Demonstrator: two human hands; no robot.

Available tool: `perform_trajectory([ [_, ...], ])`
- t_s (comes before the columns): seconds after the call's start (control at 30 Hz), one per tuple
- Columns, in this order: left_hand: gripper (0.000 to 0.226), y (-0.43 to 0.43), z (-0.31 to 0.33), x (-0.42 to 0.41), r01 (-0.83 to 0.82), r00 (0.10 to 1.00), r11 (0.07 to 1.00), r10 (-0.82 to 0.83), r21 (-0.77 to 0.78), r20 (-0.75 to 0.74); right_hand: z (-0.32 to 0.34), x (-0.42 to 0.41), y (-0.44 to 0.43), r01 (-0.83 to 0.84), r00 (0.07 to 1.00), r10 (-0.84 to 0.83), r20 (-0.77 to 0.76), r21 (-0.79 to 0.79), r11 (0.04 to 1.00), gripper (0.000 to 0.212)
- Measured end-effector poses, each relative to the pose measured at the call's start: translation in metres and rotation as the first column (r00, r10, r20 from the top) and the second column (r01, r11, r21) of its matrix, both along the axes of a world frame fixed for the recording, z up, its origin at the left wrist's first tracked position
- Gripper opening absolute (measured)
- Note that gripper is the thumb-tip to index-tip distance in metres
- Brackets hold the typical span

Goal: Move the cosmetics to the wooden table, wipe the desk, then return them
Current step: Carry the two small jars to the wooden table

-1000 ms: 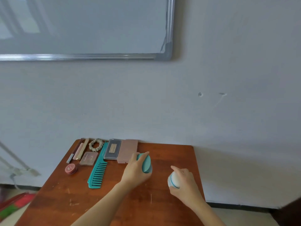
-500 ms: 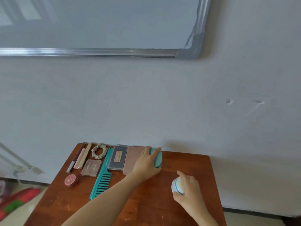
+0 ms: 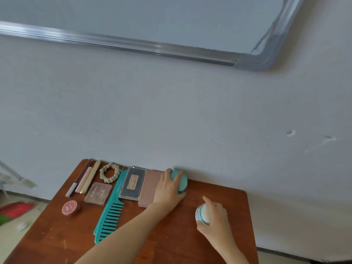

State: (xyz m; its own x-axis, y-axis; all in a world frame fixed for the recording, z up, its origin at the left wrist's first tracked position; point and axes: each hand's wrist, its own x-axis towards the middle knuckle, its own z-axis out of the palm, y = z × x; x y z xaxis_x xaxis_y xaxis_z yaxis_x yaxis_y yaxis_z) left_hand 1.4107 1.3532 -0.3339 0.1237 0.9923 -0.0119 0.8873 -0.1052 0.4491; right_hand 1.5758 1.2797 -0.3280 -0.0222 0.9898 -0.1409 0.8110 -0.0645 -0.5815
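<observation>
On the wooden table, my left hand grips a round teal compact at the back edge by the wall, right of a pink flat case. My right hand holds a white round jar with blue stripes just above the table's right part. Laid out to the left are a black palette, a teal comb, a brown compact, a red round tin, a scrunchie and several slim pencils and tubes.
The table stands against a pale wall under a whiteboard. Bare wood shows at the front and right. Red and green items lie on the floor to the left.
My left hand has carried the teal compact back to the wall next to the pink case. My right hand with the white jar has come lower over the table.
</observation>
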Motion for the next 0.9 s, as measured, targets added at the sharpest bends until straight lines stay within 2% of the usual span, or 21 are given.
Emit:
perform_trajectory([
  [0.17,0.075,-0.01,0.0,-0.012,-0.022,0.997,0.999,0.024,0.03,-0.069,-0.001,-0.01,0.02,-0.015,0.999,0.014,0.039,0.041,0.999,0.077],
  [0.3,0.057,-0.04,-0.002,-0.044,-0.123,0.992,0.984,0.127,0.126,-0.025,0.0,-0.016,0.038,-0.007,0.996,0.003,0.084,0.05,0.999,0.079],
  [0.37,0.051,-0.055,-0.005,-0.059,-0.133,0.99,0.987,0.137,0.087,-0.044,-0.001,-0.022,0.047,-0.002,0.995,-0.003,0.1,0.049,0.999,0.076],
  [0.5,0.046,-0.071,-0.002,-0.077,-0.1,0.991,0.993,0.105,0.067,-0.08,-0.002,-0.038,0.059,0.043,0.998,-0.047,0.053,0.078,0.996,0.07],
  [0.6,0.042,-0.077,-0.002,-0.08,-0.113,0.989,0.977,0.129,0.183,-0.077,0.0,-0.045,0.061,0.066,0.998,-0.065,-0.013,0.089,0.994,0.072],
  [0.73,0.041,-0.087,-0.008,-0.077,-0.154,0.988,0.982,0.152,0.113,0.022,0.006,-0.037,0.041,0.026,1.0,-0.026,-0.004,0.132,0.991,0.072],
  [0.9,0.043,-0.101,0.001,-0.07,-0.143,0.99,0.988,0.143,0.066,0.01,0.021,-0.018,-0.01,-0.039,0.998,0.033,0.05,0.131,0.991,0.07],
])
